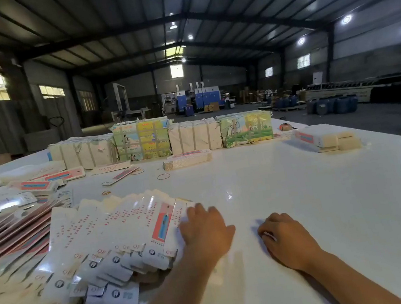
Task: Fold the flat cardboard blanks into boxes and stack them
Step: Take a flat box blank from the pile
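A fanned spread of flat white cardboard blanks (118, 237) with red print lies on the white table (303, 188) in front of me, to the left. My left hand (205, 229) rests on the right edge of this spread, its fingers reaching over the rightmost blank. Whether it pinches a blank I cannot tell. My right hand (285, 238) lies on the bare tabletop to the right, fingers loosely curled, holding nothing. A small stack of blanks (187, 159) sits farther back in the middle.
Tied bundles of blanks (140, 140) stand in a row along the table's far side. More loose blanks (11, 232) pile up at the left. Another stack (328, 142) sits at the far right. Rubber bands (163, 176) lie mid-table. A warehouse floor with blue drums lies beyond.
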